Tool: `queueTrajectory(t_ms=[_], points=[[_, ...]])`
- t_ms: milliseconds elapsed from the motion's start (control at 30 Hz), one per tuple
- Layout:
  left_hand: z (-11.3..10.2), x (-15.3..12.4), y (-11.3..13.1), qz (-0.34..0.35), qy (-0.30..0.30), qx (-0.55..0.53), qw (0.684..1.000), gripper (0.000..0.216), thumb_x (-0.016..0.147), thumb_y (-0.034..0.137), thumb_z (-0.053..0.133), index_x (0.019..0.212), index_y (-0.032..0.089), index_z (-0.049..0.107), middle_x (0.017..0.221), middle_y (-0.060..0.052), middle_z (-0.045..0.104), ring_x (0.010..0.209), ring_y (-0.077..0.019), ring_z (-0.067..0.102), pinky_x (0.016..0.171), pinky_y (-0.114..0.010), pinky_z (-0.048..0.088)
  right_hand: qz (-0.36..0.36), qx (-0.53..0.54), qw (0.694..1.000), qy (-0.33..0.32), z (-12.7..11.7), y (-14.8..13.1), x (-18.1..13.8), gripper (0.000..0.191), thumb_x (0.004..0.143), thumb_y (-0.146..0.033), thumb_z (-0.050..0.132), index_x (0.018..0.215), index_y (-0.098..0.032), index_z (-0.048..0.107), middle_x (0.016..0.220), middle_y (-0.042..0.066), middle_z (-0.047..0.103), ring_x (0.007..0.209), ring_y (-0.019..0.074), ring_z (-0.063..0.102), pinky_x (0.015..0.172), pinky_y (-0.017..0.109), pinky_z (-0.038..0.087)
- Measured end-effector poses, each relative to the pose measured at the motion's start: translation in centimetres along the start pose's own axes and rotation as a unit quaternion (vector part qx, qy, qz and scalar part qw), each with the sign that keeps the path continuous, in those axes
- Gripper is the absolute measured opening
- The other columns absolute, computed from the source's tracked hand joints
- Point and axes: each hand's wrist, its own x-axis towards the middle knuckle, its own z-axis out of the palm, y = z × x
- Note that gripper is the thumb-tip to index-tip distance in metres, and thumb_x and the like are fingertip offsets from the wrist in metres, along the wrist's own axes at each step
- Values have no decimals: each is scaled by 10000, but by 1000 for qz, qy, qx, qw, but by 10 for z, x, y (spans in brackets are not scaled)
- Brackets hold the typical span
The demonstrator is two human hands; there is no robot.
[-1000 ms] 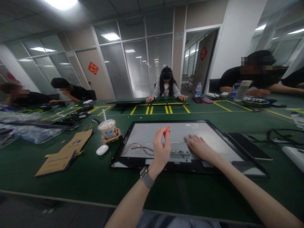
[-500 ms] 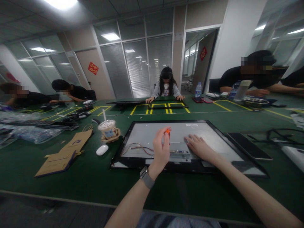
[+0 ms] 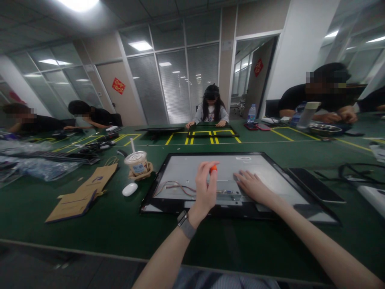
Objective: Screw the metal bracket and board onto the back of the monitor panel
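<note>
A display panel with a black frame (image 3: 264, 215) and a grey metal back lies flat on the green table in front of me. Over its middle, my left hand (image 3: 207, 186) curls its fingers around an orange-handled screwdriver (image 3: 213, 168). Only the orange top shows; the hand hides its lower part. My right hand (image 3: 251, 185) lies flat on the panel's back, fingers spread, with nothing in it. Thin cables (image 3: 177, 185) run across the panel to the left of my left hand. A metal strip with connectors (image 3: 227, 192) sits between the two hands.
Left of the panel are a white mouse (image 3: 130, 189), a lidded drink cup (image 3: 137, 164) in a cardboard holder and a brown paper bag (image 3: 87, 188). A dark flat slab (image 3: 314, 184) lies to the right. Across the table, a person (image 3: 210, 106) handles a black frame.
My left hand's fingers have shifted slightly around the orange handle, and the index finger is more raised. My right hand stays put. Across the table, the person's hand has moved inward.
</note>
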Motion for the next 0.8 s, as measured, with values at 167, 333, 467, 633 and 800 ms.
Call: queueTrajectory(t_ms=[167,333,467,633,800], points=[[1,-1,1,12,-35,20,999,252,973,231,423,1145,201,605,951,-60,617,891,-186,570,817,-321,458,-4,-9,1000,-10,-2,-1,0,476,980,-292,290,1400,-176,480,1417,191,503,1295,358,457,987,548,412],[2,0,1,41,-7,67,997,181,900,225,578,1063,208,652,897,-40,559,841,-175,548,790,-309,464,-3,3,1000,4,2,1,0,460,979,-294,306,1386,-190,492,1411,193,506,1287,357,465,980,552,412],[0,0,0,35,6,43,998,180,924,237,527,1051,193,647,978,-69,613,925,-194,584,840,-329,471,-3,-1,1000,6,3,2,0,460,979,-295,301,1387,-201,491,1401,182,519,1279,353,472,981,548,413],[-9,5,-1,14,-61,14,998,272,957,189,413,1139,191,615,1011,-71,684,940,-187,637,856,-326,488,-5,-5,1000,-8,-1,1,0,484,980,-302,270,1397,-181,483,1416,194,503,1281,364,465,981,556,411],[-15,14,-2,31,-77,23,996,269,912,148,480,1132,196,627,1011,-60,681,891,-162,642,828,-299,507,-4,-9,1000,-14,-4,0,0,491,982,-312,262,1409,-188,470,1422,180,500,1288,358,460,989,541,408]])
